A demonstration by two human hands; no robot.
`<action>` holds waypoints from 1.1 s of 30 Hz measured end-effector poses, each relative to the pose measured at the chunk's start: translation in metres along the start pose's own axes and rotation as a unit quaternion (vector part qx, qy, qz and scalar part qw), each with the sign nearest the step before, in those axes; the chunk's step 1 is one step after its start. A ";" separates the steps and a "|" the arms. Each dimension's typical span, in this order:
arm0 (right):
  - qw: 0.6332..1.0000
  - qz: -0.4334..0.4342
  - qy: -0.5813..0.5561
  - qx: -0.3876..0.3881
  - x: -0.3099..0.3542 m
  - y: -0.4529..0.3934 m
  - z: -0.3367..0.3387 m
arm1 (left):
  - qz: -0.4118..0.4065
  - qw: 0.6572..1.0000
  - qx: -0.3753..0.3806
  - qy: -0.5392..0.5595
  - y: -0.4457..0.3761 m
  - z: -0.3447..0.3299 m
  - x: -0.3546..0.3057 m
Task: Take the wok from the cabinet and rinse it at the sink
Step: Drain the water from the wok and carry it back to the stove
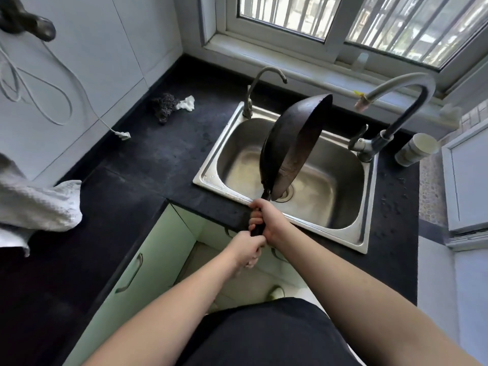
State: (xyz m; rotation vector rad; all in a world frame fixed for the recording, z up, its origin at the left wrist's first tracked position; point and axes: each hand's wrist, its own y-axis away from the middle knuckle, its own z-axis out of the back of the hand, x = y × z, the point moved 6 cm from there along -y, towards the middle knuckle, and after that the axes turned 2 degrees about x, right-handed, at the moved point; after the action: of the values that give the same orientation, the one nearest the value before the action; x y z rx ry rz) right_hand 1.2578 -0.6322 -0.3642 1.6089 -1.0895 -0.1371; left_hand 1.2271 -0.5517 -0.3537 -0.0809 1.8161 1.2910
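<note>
Both hands' grip closed on wok (287,143) handle, over sink (343,233)

seen from above, both hands grip the dark handle of a black round metal wok (290,146), right hand (266,220) ahead of left hand (248,250). the wok is tipped on edge over a rectangular stainless steel sink (351,220) set in a black countertop (148,159).

A black countertop (148,165) runs around the corner under white wall tiles (87,48). Behind it a barred window (369,19) gives daylight. Below are pale green cabinet doors (148,265), and a grey towel (34,204) lies at the left.
</note>
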 end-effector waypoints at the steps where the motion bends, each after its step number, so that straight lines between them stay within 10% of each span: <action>1: 1.000 0.005 0.003 -0.004 0.001 0.001 -0.003 | -0.003 1.000 0.019 0.022 0.003 0.001 -0.002; 33: 0.996 0.071 -0.010 0.047 0.027 0.060 -0.048 | -0.072 0.997 0.034 0.014 0.060 0.013 -0.046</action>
State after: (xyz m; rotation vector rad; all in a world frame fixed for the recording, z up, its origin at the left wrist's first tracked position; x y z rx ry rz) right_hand 1.2676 -0.6134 -0.2861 1.6103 -1.2374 -0.0082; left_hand 1.2334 -0.5327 -0.2795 -0.1906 1.8417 1.1328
